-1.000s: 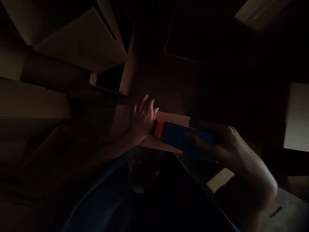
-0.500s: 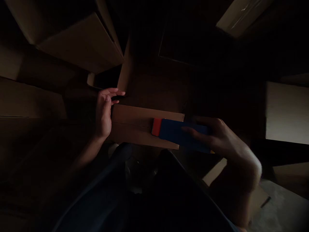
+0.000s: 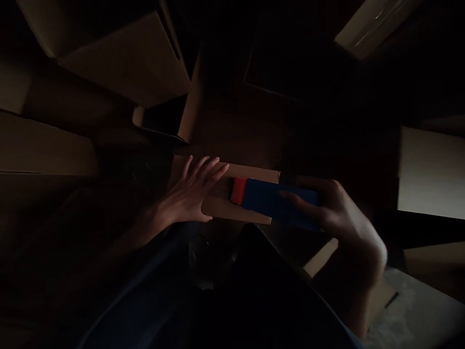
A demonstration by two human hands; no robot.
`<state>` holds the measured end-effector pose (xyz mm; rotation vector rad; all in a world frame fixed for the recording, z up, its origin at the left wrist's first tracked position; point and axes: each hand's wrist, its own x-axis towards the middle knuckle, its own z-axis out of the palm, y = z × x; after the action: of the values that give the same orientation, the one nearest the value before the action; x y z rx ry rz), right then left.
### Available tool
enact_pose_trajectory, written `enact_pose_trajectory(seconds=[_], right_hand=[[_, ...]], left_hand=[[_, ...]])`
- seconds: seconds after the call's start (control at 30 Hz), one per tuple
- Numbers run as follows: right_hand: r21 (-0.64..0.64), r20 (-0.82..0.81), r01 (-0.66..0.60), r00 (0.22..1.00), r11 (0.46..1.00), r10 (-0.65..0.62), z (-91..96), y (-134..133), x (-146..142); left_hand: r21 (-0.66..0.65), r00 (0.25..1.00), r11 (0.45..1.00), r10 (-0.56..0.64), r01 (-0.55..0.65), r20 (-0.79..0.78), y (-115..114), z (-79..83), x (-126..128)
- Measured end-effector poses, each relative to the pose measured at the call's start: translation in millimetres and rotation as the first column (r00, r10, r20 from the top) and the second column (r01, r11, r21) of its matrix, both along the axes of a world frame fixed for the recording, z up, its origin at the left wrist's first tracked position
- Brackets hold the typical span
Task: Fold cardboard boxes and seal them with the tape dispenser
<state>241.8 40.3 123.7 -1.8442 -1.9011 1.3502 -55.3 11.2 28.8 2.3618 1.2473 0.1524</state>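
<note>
Dim interior, deep shadow over most of the ground, stocked with brown cardboard; grey floor (image 3: pixel 417 310) visible at lower right.

Head view, items as follows.

Small carton (image 3: pixel 250 170): one, brown, centre, just beyond the person's knees; long upper face lying crosswise, with a seam along its middle.

Blue object (image 3: pixel 263 196): one, block-shaped, with a bright orange end band (image 3: pixel 239 191); located over the right part of the small carton, orange end pointing left, other end extending beyond the carton's right edge. Markings too dark to read.

Left hand (image 3: pixel 187 196): back upward, over the left part of the small carton; fingers spread apart, tips near the far edge, thumb tip by the near edge. Orange band well clear of these fingers, to their right.

Right hand (image 3: pixel 339 213): clamped on the blue object from the right, thumb along its upper face; remaining fingers partly lost in shadow at the far side.

Trousers (image 3: pixel 145 291): dark, both legs, bottom centre.

Surrounding stock: large open box (image 3: pixel 125 60), upper left; narrow open carton (image 3: pixel 191 109), just below and beside it; carton (image 3: pixel 43 148), left edge; taped carton (image 3: pixel 374 29), upper right, clear tape glinting; pale carton (image 3: pixel 430 169), right edge; further cardboard piece (image 3: pixel 434 264), below the latter, partly cut off.
</note>
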Motion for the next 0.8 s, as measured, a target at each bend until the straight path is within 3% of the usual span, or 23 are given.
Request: enact_pose_trajectory(seconds=[0.23,0.37,0.43,0.53,0.63,0.8], right_hand=[[0.003,-0.002,-0.051,0.999,0.999,0.051,1.8,-8.7,-29.0],[0.012,0.043,-0.067,0.997,0.998,0.067,-0.9,-10.5,-37.4],[0.014,0.032,-0.072,0.997,0.997,0.072,-2.8,-10.3,-36.1],[0.02,0.016,-0.078,0.997,0.997,0.077,-5.1,-10.4,-32.5],[0.019,0.014,-0.08,0.997,0.997,0.08,-5.7,-11.1,-30.7],[0.032,0.042,-0.087,0.995,0.996,0.086,-4.9,-12.3,-30.8]], left_hand=[[-0.052,0.999,0.998,0.033,-0.033,0.004,-5.5,7.7,-30.4],[-0.176,0.995,0.982,0.074,-0.062,0.06,-3.0,20.8,-47.4],[-0.202,0.975,0.967,0.181,-0.153,0.127,0.1,29.4,-41.0],[-0.108,0.873,0.931,0.365,-0.349,0.323,6.0,32.6,-11.3],[-0.011,0.737,0.877,0.411,-0.481,0.536,14.6,15.4,22.8],[0.169,0.749,0.8,0.431,-0.575,0.503,30.6,-30.7,40.6]])
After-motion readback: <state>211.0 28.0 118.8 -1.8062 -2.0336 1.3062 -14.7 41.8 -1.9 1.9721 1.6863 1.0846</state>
